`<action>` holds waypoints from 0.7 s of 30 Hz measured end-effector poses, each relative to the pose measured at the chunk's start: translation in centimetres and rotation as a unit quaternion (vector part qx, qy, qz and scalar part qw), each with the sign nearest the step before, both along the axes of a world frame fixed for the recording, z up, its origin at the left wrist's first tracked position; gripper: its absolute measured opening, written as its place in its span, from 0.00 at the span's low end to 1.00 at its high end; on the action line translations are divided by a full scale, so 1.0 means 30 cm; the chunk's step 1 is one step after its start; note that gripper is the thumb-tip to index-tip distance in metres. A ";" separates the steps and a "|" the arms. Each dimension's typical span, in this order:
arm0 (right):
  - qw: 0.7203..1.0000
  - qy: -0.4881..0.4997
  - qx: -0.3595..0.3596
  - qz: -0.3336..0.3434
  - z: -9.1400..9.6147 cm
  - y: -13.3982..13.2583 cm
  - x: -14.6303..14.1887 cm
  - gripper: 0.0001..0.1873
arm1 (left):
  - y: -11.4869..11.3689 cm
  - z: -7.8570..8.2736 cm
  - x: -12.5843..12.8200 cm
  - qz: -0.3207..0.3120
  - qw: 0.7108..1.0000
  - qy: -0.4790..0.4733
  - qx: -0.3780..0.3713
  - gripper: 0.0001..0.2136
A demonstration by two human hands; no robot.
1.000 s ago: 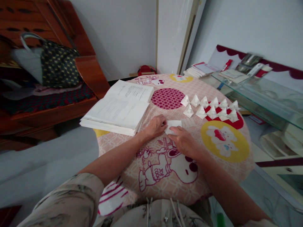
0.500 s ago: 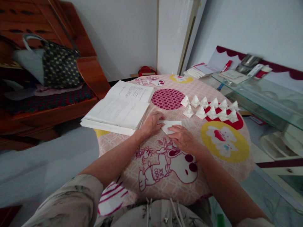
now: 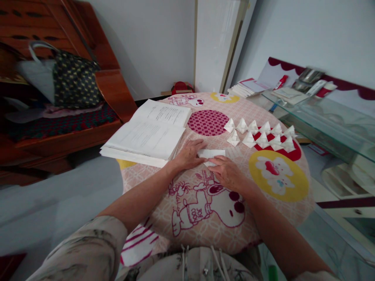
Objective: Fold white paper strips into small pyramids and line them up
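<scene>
A small folded piece of white paper (image 3: pixel 212 153) lies on the patterned tablecloth in front of me. My left hand (image 3: pixel 190 154) rests at its left side, with the thumb pressed on the paper and the fingers bent along its edge. From the right, my right hand (image 3: pixel 227 169) pinches the near part of the paper, its fingertips close to the left thumb. An open book (image 3: pixel 149 130) with printed pages lies just left of my left hand. Several folded white paper pieces (image 3: pixel 249 139) with pointed tops stand in two rows on the right.
The round table wears a pink cloth (image 3: pixel 187 242) with cartoon figures. Close to its right side is a glass shelf (image 3: pixel 328 121) bearing a paper cup (image 3: pixel 325 89) and metal containers. A wooden bench (image 3: pixel 109 89) with a dotted bag (image 3: pixel 74 80) stands at the left.
My left thumb has moved slightly right and down over the paper, toward the right fingertips. Less of the paper's near corner shows now. The book and standing folded pieces stay put.
</scene>
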State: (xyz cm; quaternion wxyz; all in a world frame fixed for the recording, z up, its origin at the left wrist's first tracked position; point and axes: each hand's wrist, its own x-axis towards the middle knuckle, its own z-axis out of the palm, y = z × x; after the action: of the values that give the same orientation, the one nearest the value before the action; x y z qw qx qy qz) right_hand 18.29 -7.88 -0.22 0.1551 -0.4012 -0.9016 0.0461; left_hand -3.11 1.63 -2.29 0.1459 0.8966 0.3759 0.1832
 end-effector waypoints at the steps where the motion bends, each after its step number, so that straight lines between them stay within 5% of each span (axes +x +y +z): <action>1: 1.000 0.000 -0.002 0.000 0.002 -0.001 0.000 0.14 | -0.004 0.003 0.001 -0.007 1.000 0.004 0.001 0.34; 7: 1.000 -0.002 -0.002 -0.011 -0.004 -0.002 0.002 0.14 | 0.005 0.007 0.001 -0.031 0.999 0.007 -0.009 0.39; 21: 0.999 -0.004 -0.017 -0.026 -0.008 -0.002 0.005 0.14 | 0.082 -0.032 -0.045 -0.025 0.998 -0.052 -0.024 0.31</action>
State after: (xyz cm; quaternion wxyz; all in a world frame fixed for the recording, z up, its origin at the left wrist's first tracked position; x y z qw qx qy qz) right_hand 18.44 -7.95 -0.47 0.1458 -0.4276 -0.8904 0.0557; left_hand -4.45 4.07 -3.23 0.1912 0.8913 0.3492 0.2170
